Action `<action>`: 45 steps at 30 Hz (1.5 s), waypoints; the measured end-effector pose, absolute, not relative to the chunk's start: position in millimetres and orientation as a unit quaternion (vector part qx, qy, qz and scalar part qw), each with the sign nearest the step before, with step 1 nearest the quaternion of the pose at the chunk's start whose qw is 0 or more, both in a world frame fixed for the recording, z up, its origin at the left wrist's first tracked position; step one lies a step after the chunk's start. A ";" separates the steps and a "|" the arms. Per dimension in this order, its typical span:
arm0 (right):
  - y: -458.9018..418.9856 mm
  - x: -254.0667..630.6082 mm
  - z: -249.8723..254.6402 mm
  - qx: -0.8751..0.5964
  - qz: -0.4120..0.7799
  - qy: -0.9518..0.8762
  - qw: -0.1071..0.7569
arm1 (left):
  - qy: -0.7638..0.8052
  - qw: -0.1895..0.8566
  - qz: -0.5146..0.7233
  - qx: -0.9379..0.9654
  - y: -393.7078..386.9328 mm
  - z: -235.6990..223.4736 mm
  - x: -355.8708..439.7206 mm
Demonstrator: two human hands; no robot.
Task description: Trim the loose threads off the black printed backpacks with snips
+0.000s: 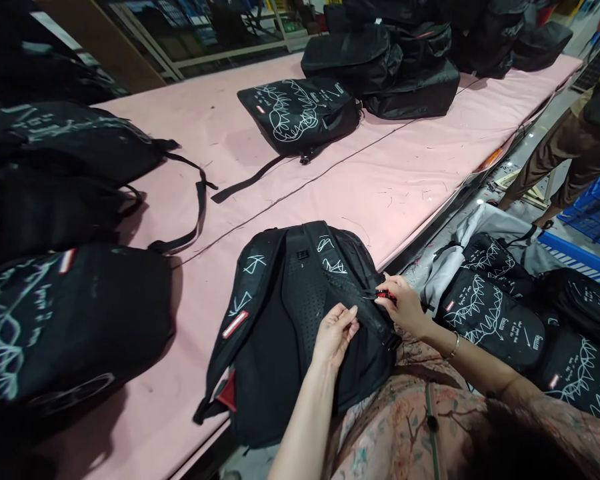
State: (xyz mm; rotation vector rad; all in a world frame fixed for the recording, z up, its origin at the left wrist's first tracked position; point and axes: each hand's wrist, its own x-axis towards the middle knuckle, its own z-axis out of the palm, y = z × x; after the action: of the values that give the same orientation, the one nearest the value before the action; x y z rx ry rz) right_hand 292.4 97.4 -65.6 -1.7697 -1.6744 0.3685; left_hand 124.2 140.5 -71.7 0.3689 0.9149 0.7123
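Note:
A black backpack (pixel 300 313) lies with its back panel and shoulder straps facing up at the table's near edge. White line drawings and a red-and-white label mark its straps. My right hand (pixel 403 308) is closed round small thread snips (pixel 384 295) with red-and-black handles. Their blades point left, over the right shoulder strap (pixel 347 287). Just left of the blades, my left hand (pixel 336 332) is pinched above the back panel, close to that strap. Whatever lies between its fingertips is too small to make out.
The table (pixel 260 240) has a pink cover with loose thread bits. Another printed backpack (pixel 305 110) lies beyond, several more at left (pixel 105 313), and black bags (pixel 375 60) are piled at the back. Printed backpacks (pixel 495 313) fill a lined blue crate (pixel 580 257) at right. A person (pixel 570 133) stands beyond.

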 end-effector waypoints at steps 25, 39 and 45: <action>106.0 291.4 -65.9 -0.681 0.114 -0.653 0.311 | 0.419 0.814 0.349 0.201 136.2 -75.6 124.7; 120.8 274.8 -65.5 -0.646 0.459 -0.481 0.375 | 0.537 0.588 0.449 0.405 133.5 -77.8 125.9; 121.5 270.0 -66.4 -0.598 0.495 -0.480 0.409 | 0.466 0.295 0.421 0.720 147.2 -76.0 115.5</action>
State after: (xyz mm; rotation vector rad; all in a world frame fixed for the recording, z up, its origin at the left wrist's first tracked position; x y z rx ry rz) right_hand 270.0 121.5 -66.4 -1.5068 -1.2105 1.2467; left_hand 115.5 147.2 -76.0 1.9158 1.2408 1.1213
